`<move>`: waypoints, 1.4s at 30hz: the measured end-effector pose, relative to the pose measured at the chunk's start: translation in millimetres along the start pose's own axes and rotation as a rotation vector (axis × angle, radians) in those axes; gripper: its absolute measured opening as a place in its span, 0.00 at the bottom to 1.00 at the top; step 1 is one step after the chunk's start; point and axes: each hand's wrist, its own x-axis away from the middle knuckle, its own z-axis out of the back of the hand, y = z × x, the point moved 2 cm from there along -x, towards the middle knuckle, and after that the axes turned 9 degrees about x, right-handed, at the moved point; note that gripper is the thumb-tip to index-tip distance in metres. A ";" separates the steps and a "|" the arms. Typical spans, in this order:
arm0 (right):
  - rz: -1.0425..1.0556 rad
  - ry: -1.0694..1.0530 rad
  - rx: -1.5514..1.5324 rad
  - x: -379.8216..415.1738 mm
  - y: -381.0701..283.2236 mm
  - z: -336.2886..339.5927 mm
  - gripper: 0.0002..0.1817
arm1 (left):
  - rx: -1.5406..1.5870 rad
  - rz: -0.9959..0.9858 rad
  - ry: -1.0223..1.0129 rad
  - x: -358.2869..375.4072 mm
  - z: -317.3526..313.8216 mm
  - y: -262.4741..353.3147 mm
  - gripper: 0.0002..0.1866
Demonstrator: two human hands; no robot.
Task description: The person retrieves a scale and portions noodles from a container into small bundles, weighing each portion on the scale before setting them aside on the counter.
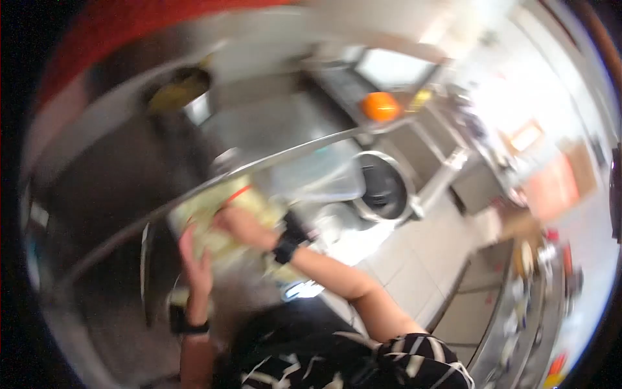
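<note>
Both hands are at a pale yellow-green mass (223, 248) on the steel work surface; blur hides whether it is cut vegetable or something bagged. Along its left side, my left hand (196, 262) has its fingers stretched out and apart, touching the edge. From the right, my right hand (245, 228) reaches into the mass with bent fingers. Blur hides its fingertips and anything in them. An orange-red strip (240, 193) lies just beyond that hand. Each wrist wears a black band.
A clear plastic tub (327, 175) stands right of the pale mass, beside a round dark-bottomed pot (383, 188). Further back are an orange round object (380, 106) and a pan with yellowish food (178, 91). A steel rail (278, 155) runs behind my hands.
</note>
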 end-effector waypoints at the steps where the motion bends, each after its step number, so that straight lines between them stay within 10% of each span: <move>1: -0.033 0.025 -0.194 -0.3 -3.0 1.6 0.04 | -0.051 -0.004 -0.048 -13.2 -9.5 14.7 0.31; 4: -0.049 0.020 -0.093 -11.9 -55.6 56.3 0.06 | -0.114 -0.110 -0.084 -34.0 -42.3 32.5 0.25; 8: -0.240 0.130 -0.485 -2.3 -43.5 99.8 0.09 | 0.309 0.342 -0.456 -35.8 -33.5 -19.5 0.08; 12: -0.530 0.319 -0.530 30.0 -16.5 155.4 0.15 | 0.484 0.356 -0.298 -25.2 -24.2 -55.6 0.13; 15: -0.514 -0.030 -0.271 34.8 -28.5 143.6 0.11 | 0.752 0.452 -0.259 -38.8 -54.3 31.5 0.17; 20: -0.215 -0.141 -0.133 41.6 -60.4 101.7 0.13 | -0.034 -0.202 -0.473 -52.0 -86.0 105.5 0.14; 24: -0.312 -0.050 -0.500 34.9 -86.6 136.0 0.11 | -0.255 -0.250 -0.341 -51.7 -82.5 140.9 0.13; 27: -0.298 -0.073 -0.462 32.4 -106.3 178.4 0.11 | 0.335 -0.083 -0.284 -43.8 -68.6 145.4 0.11; 32: -0.253 -0.021 -0.589 40.9 -117.5 215.3 0.11 | 0.512 0.330 -0.044 8.1 -68.8 106.1 0.08; 35: -0.284 0.032 -0.623 49.8 -119.0 229.6 0.09 | 0.541 0.564 -0.239 46.8 -88.7 59.2 0.12; 37: -0.294 0.018 -0.573 58.9 -126.3 234.5 0.08 | 0.890 1.037 -0.246 61.3 -105.1 49.0 0.17; 42: -0.225 0.079 -0.540 93.5 -124.2 268.3 0.14 | 1.594 0.918 0.067 25.5 -109.5 21.2 0.15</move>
